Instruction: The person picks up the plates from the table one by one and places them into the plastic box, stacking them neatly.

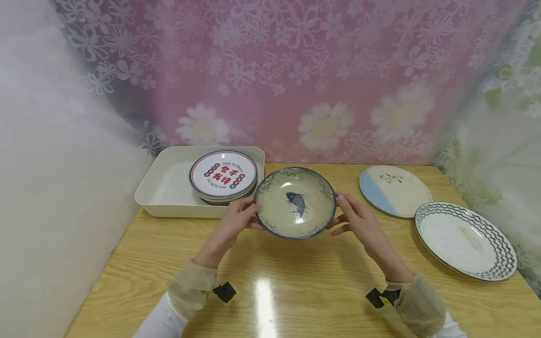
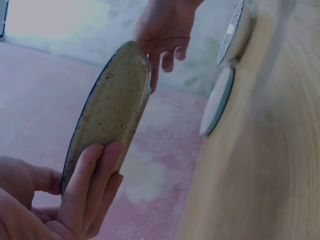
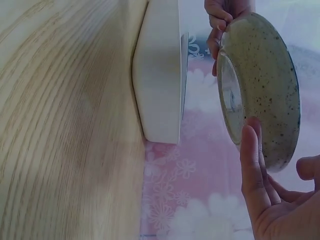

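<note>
A shallow beige bowl (image 1: 296, 203) with a blue fish and a blue rim is held above the table, tilted so its inside shows in the head view. My left hand (image 1: 241, 217) grips its left side, thumb at the rim and fingers under the speckled outside. At the opposite side, my right hand (image 1: 357, 220) holds the bowl, its fingers spread along the underside and its thumb close to the rim. The right wrist view shows the foot ring and speckled underside of the bowl (image 3: 267, 95).
A white tray (image 1: 169, 210) stands at the back left with a stack of plates (image 1: 223, 173) in its right part. To the right lie a blue-and-cream plate (image 1: 395, 190) and a white oval dish (image 1: 460, 241) with a black wavy rim. A floral curtain (image 1: 296, 94) hangs behind the wooden table (image 1: 169, 253).
</note>
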`<state>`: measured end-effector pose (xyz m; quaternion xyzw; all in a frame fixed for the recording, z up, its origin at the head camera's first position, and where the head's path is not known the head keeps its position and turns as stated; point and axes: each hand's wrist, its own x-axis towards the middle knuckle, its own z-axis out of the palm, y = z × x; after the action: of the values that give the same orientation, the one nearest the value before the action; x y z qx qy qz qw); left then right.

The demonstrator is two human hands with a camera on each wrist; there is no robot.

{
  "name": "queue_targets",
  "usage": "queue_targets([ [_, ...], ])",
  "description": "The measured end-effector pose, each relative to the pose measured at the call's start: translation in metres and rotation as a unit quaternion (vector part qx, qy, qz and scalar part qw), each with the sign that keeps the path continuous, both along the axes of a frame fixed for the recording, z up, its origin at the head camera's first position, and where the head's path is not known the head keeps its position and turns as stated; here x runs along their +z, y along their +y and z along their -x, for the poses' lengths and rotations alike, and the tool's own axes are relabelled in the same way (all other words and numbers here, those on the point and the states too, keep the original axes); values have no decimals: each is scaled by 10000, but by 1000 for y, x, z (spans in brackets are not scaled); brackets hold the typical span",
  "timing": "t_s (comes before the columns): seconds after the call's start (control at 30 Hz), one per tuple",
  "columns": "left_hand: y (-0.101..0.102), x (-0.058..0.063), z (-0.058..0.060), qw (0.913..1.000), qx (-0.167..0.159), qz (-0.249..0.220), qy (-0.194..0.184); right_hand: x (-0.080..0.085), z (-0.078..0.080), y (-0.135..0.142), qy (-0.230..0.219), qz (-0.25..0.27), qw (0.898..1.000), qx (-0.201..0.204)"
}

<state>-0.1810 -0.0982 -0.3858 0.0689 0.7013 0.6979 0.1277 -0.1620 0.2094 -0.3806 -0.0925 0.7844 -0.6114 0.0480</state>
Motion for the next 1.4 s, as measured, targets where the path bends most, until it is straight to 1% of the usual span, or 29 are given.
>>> queue_targets([
  [0.13, -14, 11, 8, 9996, 274, -48, 40, -1, 0, 0, 155, 82, 9998, 132],
  [0.3, -41, 28, 19, 9973, 720, -39, 163, -6, 0, 5, 165, 125, 9994, 276],
  [0.4, -58, 34, 28, 9947, 1005, 5, 224, -10, 0, 8, 172, 111, 9993, 321],
  [0.47, -70, 36, 34, 9926, 1195, 39, 199, -12, -1, 9, 203, 81, 9992, 325],
  [0.6, -87, 34, 45, 9880, 1542, 57, 101, -14, -2, 12, 245, 39, 9993, 293],
  [0.7, -95, 30, 52, 9856, 1686, 74, 54, -16, -3, 13, 239, 34, 9994, 267],
  [0.8, -101, 24, 55, 9840, 1771, 186, -23, -17, -3, 15, 204, 20, 9994, 275],
  [1.0, -108, 15, 58, 9787, 1964, 575, -184, -21, -5, 17, 173, 13, 9995, 273],
  [1.1, -109, 12, 61, 9778, 2011, 572, -152, -23, -5, 18, 168, 23, 9995, 260],
  [1.2, -111, 11, 63, 9783, 1985, 571, -160, -23, -6, 19, 128, 12, 9996, 258],
  [1.4, -112, 8, 65, 9785, 1919, 695, -299, -24, -7, 18, 108, 0, 9996, 254],
])
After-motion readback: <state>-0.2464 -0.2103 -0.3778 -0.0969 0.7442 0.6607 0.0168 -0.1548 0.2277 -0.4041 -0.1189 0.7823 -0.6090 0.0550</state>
